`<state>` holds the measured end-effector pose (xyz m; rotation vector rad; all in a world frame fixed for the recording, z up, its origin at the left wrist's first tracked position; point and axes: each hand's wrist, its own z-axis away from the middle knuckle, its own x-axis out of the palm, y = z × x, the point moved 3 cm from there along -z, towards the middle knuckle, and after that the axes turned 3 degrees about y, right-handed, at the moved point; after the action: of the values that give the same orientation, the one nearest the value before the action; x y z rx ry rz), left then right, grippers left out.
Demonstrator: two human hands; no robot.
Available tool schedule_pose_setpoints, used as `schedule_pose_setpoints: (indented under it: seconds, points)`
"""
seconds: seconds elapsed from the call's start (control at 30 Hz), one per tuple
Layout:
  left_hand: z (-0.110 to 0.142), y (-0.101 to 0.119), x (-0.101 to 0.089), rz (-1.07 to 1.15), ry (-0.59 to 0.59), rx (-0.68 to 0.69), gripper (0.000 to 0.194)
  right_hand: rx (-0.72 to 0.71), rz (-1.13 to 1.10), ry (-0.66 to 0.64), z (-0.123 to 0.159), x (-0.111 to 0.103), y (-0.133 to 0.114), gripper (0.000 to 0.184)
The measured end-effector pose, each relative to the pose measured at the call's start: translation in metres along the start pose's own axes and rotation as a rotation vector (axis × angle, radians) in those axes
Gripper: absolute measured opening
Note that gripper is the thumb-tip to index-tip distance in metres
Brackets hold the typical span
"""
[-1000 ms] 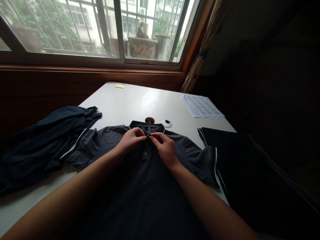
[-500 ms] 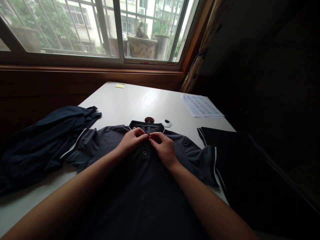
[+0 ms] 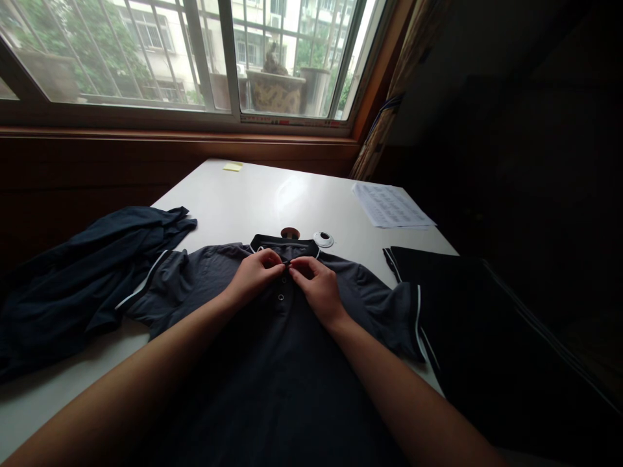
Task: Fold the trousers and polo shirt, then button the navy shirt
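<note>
Daylight enters through a barred window [image 3: 195, 58] beyond the dark grey polo shirt [image 3: 287, 363], which is spread on a white table [image 3: 243, 194] with its long axis running from the collar [image 3: 285, 242], at the far end, back toward the person. At the shirt's left, a crumpled dark blue garment [image 3: 97, 279] lies against the white-edged sleeve; beyond the shirt, near the table's far edge, is a small yellow note [image 3: 233, 167]. Over the shirt's front, the left hand [image 3: 256, 272] comes in from the left, thumb and forefinger pinching the fabric just below the collar. Between the hands runs the shirt's buttoned strip, lying along that same axis, with a ringed button [image 3: 281, 297] on the person's side of the fingers. Opposite, the right hand [image 3: 316, 285] pinches the same spot, so neither hand is clearly nearer; whether a button sits between the fingertips is too small to tell. Just past the shirt's collar are a round hole [image 3: 291, 233] and, right of it, a white ring [image 3: 323, 239]. Farther right of the shirt come a tied curtain [image 3: 384, 123], printed papers [image 3: 392, 205] on the table and a black garment [image 3: 496, 324] beside the other sleeve, with deep shadow past it.
</note>
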<state>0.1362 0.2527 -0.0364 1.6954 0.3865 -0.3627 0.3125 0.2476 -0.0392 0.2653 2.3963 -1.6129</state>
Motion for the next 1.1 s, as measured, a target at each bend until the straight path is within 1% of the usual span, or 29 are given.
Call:
schedule_pose_setpoints:
  seconds: [0.27, 0.67, 1.1]
  points:
    - [0.001, 0.002, -0.001, -0.007, 0.012, 0.000, 0.018, -0.015, 0.038, 0.000, 0.000, 0.000, 0.001, 0.013]
    - [0.001, 0.000, -0.002, 0.003, 0.015, -0.015, 0.018, -0.075, 0.106, 0.006, 0.001, 0.000, -0.006, 0.011]
    - [-0.001, -0.001, -0.001, 0.044, 0.013, 0.011, 0.015, -0.147, 0.150, -0.060, 0.002, 0.000, -0.009, 0.017]
